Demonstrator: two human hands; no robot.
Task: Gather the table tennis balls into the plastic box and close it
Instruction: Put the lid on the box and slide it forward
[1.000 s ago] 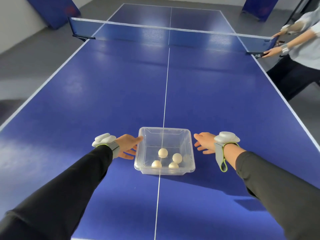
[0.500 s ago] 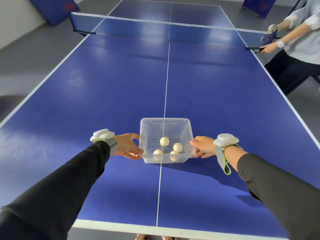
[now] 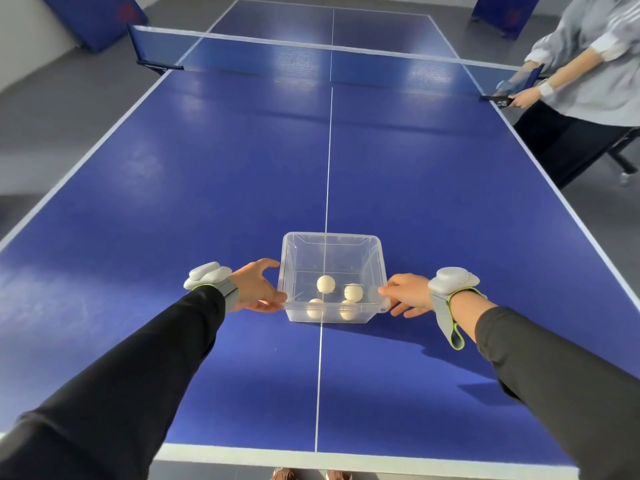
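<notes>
Nearest, two black sleeves reach forward over the blue worktop (image 3: 207,188), each wrist carrying a grey strapped device. The left hand (image 3: 255,286) grips the left side of the plastic box (image 3: 294,258), thumb up by the rim and fingers curled low against the wall. The right hand (image 3: 408,294) clasps the box's right near corner, fingertips pressed on the rim. The clear box sits open, with no lid on it, on the white centre line of the worktop, a little way in from the near edge. Inside lie four table tennis balls (image 3: 326,283), clustered toward the near wall: two at the front, two just behind. Farther off, the net (image 3: 242,55) stretches across the worktop. At its right end a second person (image 3: 595,81) in a grey top stands beside the worktop, hands at the net post.
</notes>
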